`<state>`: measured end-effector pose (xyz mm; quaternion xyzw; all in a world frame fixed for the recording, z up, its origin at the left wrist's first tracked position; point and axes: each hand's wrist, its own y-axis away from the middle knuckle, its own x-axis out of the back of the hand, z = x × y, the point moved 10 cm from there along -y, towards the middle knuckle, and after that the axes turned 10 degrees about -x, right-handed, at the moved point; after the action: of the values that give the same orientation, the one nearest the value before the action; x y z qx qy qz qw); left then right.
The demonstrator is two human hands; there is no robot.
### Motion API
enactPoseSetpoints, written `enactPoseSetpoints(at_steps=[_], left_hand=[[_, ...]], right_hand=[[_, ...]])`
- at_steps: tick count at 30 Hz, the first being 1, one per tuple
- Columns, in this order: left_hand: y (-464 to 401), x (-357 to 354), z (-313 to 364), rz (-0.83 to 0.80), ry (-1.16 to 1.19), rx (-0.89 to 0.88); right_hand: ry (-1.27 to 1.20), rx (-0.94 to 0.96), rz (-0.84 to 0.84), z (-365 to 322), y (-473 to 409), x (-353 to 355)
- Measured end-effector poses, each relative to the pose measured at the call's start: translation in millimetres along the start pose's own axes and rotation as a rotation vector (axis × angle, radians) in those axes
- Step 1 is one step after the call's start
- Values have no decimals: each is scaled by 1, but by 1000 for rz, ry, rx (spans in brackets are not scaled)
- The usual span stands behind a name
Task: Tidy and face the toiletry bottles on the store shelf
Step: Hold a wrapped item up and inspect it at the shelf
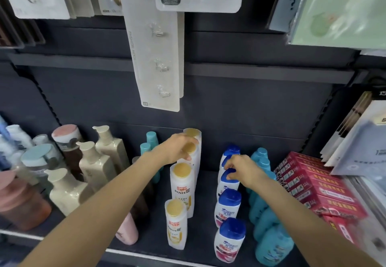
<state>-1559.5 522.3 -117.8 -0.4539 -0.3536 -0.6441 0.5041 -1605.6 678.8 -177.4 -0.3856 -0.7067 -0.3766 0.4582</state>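
Mid-frame, left hand (pixel 181 148) grips a gold-capped bottle (pixel 191 151), right hand (pixel 240 169) pinches a blue-capped bottle (pixel 228 180); front rows look faced, back ones probably still need work.

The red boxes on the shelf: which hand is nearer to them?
Right. The right hand rests on a blue-capped bottle, one teal row away from the red boxes. The left hand is farther left, on the gold-capped bottles.

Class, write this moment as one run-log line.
left hand: on gold-capped bottle | right hand: on blue-capped bottle | rows upright
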Motion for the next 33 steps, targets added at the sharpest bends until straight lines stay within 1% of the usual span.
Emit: enactPoseSetpoints(at_steps=[14,17,19,22,24,27,30,33], left_hand=[[-8,-11,-18,-8,20,-9],[-8,-11,-19,-7,27,-12],[-8,-2,-21,71,71,2],[-12,19,-27,265,121,46],[-19,26,-34,323,95,94],[-34,19,-47,297,84,188],[-44,8,-61,293,167,310],[-51,4,-70,311,222,386]], right_hand=[[-68,45,9,0,-4,-2],[-156,57,79,0,-4,9],[-191,71,164,0,-6,22],[-179,63,248,2,-14,36],[-163,37,267,5,-23,40],[-145,6,236,9,-39,37],[-132,-24,185,16,-55,29],[-101,-19,180,20,-67,27]])
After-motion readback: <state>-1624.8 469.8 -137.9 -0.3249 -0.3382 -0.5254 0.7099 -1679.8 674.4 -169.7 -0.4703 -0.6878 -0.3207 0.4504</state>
